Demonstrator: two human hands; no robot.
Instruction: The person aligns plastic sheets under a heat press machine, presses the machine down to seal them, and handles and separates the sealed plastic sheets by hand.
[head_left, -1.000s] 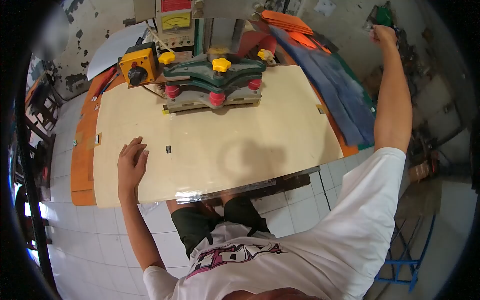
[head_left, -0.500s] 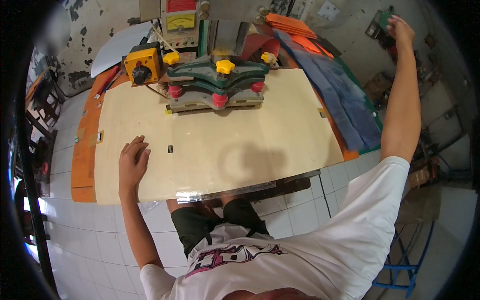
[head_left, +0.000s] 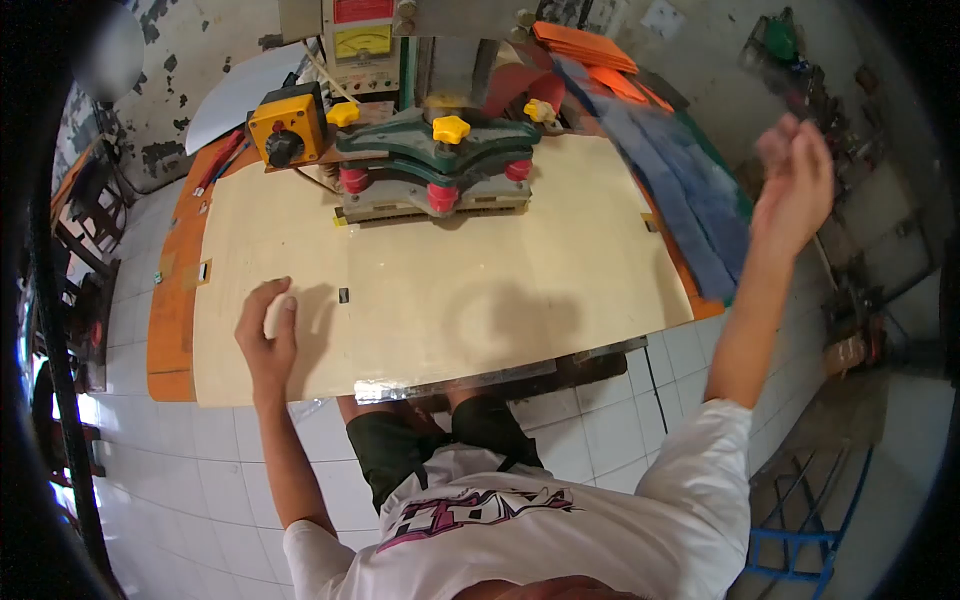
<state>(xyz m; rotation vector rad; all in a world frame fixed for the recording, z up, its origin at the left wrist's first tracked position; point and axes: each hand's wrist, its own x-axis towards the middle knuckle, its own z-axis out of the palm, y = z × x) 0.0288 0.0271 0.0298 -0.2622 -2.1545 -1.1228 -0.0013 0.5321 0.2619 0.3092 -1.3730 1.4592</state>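
Note:
My left hand (head_left: 268, 330) hovers at the left part of the cream sheet (head_left: 420, 310), its fingers loosely curved, thumb apart and nothing held. A small dark mark (head_left: 344, 296) lies on the sheet to its right. Out past the table's right side, my right hand (head_left: 797, 190) is raised, slightly blurred, with fingers extended and nothing visible in it. Beside it is the stack of blue sheets (head_left: 675, 190). At the back centre stands a press head (head_left: 440, 165) with yellow star knobs and red spacers, its base on the sheet.
A yellow control box with a black dial (head_left: 287, 125) sits left of the press, and a meter panel (head_left: 362, 45) is behind it. Orange sheets (head_left: 585, 48) are stacked at the back right. Red-handled tools (head_left: 220, 160) lie along the left edge. A blue metal frame (head_left: 800, 540) stands at lower right.
My right hand has come down and back toward me from the wall-side green object, and that arm is more bent. My left hand has lifted slightly, its thumb and fingers more curved.

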